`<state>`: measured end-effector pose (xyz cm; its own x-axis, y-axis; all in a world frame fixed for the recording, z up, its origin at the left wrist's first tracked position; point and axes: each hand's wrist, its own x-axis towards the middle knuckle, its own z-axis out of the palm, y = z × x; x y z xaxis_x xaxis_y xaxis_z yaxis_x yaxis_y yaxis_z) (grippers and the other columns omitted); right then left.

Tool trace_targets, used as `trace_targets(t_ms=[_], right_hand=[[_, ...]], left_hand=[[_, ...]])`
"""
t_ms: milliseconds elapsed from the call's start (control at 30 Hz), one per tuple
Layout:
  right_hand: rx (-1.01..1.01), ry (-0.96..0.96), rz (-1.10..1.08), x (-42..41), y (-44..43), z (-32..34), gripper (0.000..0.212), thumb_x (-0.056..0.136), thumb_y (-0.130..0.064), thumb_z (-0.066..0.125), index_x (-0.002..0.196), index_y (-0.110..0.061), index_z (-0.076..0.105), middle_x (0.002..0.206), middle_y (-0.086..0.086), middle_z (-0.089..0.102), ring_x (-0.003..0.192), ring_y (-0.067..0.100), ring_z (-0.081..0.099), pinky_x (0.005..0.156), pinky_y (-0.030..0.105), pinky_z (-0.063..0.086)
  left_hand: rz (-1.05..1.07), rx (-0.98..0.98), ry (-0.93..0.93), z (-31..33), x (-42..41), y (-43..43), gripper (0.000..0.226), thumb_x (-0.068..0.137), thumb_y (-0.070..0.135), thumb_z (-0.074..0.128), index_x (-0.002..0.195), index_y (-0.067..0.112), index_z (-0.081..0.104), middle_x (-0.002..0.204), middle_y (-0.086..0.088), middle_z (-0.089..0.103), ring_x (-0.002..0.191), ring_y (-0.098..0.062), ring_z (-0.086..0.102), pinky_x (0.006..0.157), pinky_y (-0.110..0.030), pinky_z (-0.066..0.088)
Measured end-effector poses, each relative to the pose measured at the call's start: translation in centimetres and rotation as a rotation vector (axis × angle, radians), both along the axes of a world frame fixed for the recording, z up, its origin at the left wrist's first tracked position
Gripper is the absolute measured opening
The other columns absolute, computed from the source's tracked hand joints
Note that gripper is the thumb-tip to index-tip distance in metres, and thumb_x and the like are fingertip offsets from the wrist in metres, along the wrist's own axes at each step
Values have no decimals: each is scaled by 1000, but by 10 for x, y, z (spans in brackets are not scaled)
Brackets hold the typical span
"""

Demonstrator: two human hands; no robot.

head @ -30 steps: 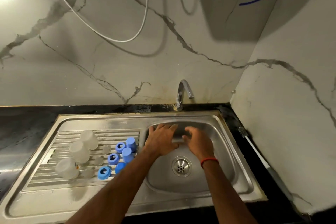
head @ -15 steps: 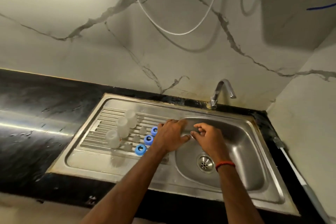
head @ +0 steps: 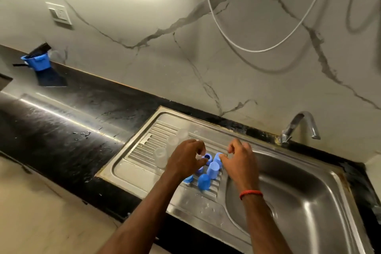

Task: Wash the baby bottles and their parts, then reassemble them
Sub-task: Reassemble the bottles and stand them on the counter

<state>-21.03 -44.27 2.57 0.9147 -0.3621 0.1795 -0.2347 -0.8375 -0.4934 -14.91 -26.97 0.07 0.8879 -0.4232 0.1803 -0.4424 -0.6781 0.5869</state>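
Observation:
Three clear bottle bodies (head: pixel 160 155) stand upside down in a row on the ribbed drainboard (head: pixel 144 148). Beside them lie blue parts: a ring (head: pixel 207 157), two upturned caps (head: pixel 213 168) and a rounded cap (head: pixel 204 181). My left hand (head: pixel 185 160) hovers over the ring with fingers loosely curled, and it hides the parts beneath it. My right hand (head: pixel 240 161) is just right of the blue parts. Its thumb tip is at a blue cap (head: pixel 216 156) and its fingers are loosely bent. I see nothing gripped in either hand.
The sink basin (head: pixel 305 202) lies to the right, with the tap (head: pixel 296 126) behind it by the marble wall. Black counter (head: pixel 61 121) stretches left to a blue container (head: pixel 38 62) holding dark utensils. A white hose (head: pixel 247 47) hangs on the wall.
Both hands have left the basin and moved left, onto the drainboard over the blue parts. The view has swung left and now takes in more counter.

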Motion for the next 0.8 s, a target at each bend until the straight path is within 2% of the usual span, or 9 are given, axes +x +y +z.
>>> trace_targets(t_ms=[67, 133, 167, 233, 300, 367, 433, 567, 800], right_hand=[[-128, 106, 20, 3, -4, -5, 19, 91, -17, 60, 76, -20, 49, 75, -1, 48, 66, 16, 43, 52, 17, 23], [-226, 267, 62, 8, -7, -8, 14, 95, -16, 55, 83, -20, 60, 83, 4, 61, 75, 19, 54, 54, 15, 29], [-217, 363, 102, 9, -7, -8, 9, 94, -17, 59, 96, -21, 66, 104, 9, 67, 91, 22, 61, 64, 17, 39], [-183, 518, 207, 12, -1, -12, 53, 85, -16, 69, 133, -34, 55, 151, 11, 40, 136, 35, 41, 96, 38, 48], [-144, 423, 197, 13, 7, -14, 61, 85, -18, 69, 138, -39, 48, 149, 9, 44, 139, 36, 37, 102, 46, 46], [-149, 263, 162, 18, 14, -12, 35, 89, -24, 66, 123, -29, 63, 120, 5, 66, 111, 25, 61, 83, 31, 51], [-147, 226, 192, 22, 23, -7, 25, 90, -37, 68, 112, -25, 69, 106, 1, 71, 94, 18, 66, 70, 25, 46], [-98, 259, 260, 36, 42, -4, 37, 87, -46, 70, 117, -26, 68, 112, 1, 70, 101, 20, 66, 81, 31, 54], [-120, 320, 316, 60, 81, -17, 32, 85, -40, 72, 115, -28, 71, 115, 1, 71, 108, 23, 64, 87, 34, 53]], left_hand=[[-23, -55, -18, -4, -1, 4, 15, 82, 7, 71, 73, 12, 60, 77, -2, 60, 70, -20, 54, 68, -42, 53], [-98, -74, 47, -6, -1, 5, 13, 76, 1, 72, 74, 13, 66, 84, -4, 66, 75, -18, 58, 74, -44, 55], [-157, -22, 79, -6, -2, 5, 20, 78, 6, 75, 93, 20, 74, 110, -6, 69, 97, -17, 62, 92, -46, 53], [-217, 221, 119, -8, -6, 6, 67, 86, 27, 77, 147, 36, 49, 165, 1, 27, 148, -17, 23, 121, -57, 13], [-138, 342, 60, -7, -8, 11, 80, 89, 41, 72, 157, 40, 28, 169, 9, 2, 154, -22, -11, 118, -66, -6], [-54, 309, 9, -6, -3, 22, 67, 91, 46, 68, 151, 41, 39, 168, 11, 15, 156, -22, -2, 121, -66, 4], [14, 239, -21, -4, 3, 37, 50, 92, 49, 65, 140, 41, 53, 160, 11, 37, 152, -19, 23, 119, -61, 22], [177, 117, -124, -6, 21, 69, 33, 90, 48, 69, 121, 35, 68, 126, 9, 69, 111, -11, 64, 93, -47, 55], [274, -4, -88, -12, 45, 111, 26, 88, 37, 75, 113, 28, 74, 116, 7, 74, 106, -16, 69, 94, -48, 55]])
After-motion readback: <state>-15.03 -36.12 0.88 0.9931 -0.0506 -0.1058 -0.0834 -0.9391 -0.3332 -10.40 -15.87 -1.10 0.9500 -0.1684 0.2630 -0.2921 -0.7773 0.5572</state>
